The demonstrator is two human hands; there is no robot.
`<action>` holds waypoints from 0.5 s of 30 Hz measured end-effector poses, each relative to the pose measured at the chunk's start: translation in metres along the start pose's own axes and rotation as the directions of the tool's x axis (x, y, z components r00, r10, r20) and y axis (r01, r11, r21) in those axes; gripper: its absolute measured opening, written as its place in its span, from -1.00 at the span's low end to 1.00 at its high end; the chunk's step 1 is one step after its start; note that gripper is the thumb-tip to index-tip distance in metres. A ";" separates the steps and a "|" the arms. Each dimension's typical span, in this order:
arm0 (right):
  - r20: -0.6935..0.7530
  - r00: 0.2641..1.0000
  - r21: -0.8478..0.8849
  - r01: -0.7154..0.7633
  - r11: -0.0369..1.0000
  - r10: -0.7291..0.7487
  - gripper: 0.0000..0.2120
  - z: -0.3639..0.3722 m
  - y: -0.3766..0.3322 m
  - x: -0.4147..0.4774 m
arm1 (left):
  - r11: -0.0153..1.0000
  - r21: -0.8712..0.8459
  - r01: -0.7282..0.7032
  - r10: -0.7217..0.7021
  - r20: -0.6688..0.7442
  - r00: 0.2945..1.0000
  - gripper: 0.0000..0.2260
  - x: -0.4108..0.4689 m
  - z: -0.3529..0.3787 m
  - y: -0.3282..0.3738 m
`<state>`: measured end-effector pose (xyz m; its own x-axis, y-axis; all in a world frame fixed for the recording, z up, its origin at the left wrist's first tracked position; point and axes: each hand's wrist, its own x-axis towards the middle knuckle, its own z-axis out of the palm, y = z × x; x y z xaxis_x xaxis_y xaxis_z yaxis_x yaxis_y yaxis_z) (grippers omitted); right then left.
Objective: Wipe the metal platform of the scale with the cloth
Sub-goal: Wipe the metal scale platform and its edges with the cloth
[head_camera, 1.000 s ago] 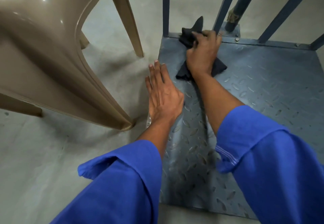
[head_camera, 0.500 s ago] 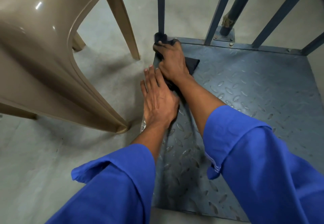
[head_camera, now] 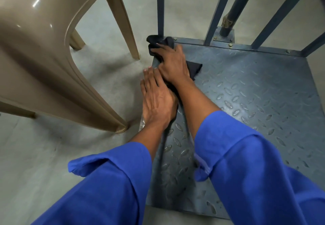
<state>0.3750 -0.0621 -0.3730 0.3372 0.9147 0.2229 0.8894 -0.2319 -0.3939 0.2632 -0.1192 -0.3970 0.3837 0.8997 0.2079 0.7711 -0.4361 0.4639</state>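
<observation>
Pressed flat under the right hand [head_camera: 173, 64], the black cloth [head_camera: 194, 68] was pinned against the far left corner of the grey-blue diamond-tread metal platform [head_camera: 255, 105] — fingers spread over the bunched fabric rather than curled around it. Furthest left stood a glossy beige plastic chair [head_camera: 44, 48] on the pale concrete floor [head_camera: 35, 154], one leg tip just beside the platform's left edge. Next, the left hand [head_camera: 156, 99] lay open, palm down, on that edge, holding nothing, its fingertips touching the right hand. Both arms wore rolled blue sleeves [head_camera: 255, 163]. Rightward, blue metal bars [head_camera: 218, 10] rose from the platform's far rim.
</observation>
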 end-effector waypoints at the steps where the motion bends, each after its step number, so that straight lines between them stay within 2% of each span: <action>1: -0.009 1.000 0.000 -0.028 1.000 0.028 -0.45 0.000 -0.001 0.001 | 1.000 -0.019 0.004 -0.004 -0.010 1.000 -0.39 0.000 0.000 0.000; 5: -0.166 0.967 -0.064 -0.204 0.977 0.192 -0.48 0.003 -0.006 -0.003 | 0.997 -0.081 -0.007 0.002 -0.066 0.998 -0.43 0.001 0.003 -0.001; 7: -0.091 0.988 -0.009 -0.128 0.992 0.126 -0.49 0.004 -0.002 -0.004 | 0.991 -0.134 0.000 -0.006 -0.051 0.999 -0.44 0.000 0.000 -0.001; 9: 0.029 1.000 0.025 0.000 1.000 -0.001 -0.53 -0.001 0.003 -0.010 | 0.965 -0.260 0.025 -0.036 -0.039 0.999 -0.48 -0.001 -0.007 0.000; 12: 0.130 0.983 0.084 0.118 0.989 -0.129 -0.57 -0.014 0.003 -0.030 | 0.852 -0.517 0.081 -0.137 -0.070 0.988 -0.56 0.000 -0.019 0.000; 15: 0.203 0.952 0.041 0.224 0.974 -0.227 -0.51 -0.014 -0.006 -0.065 | 0.801 -0.594 0.075 -0.142 -0.067 0.988 -0.60 -0.001 -0.021 -0.007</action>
<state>0.3520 -0.1247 -0.3724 0.0562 0.9911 0.1204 0.9290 -0.0077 -0.3701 0.2468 -0.1170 -0.3823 0.2357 0.9516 0.1972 0.3441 -0.2715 0.8988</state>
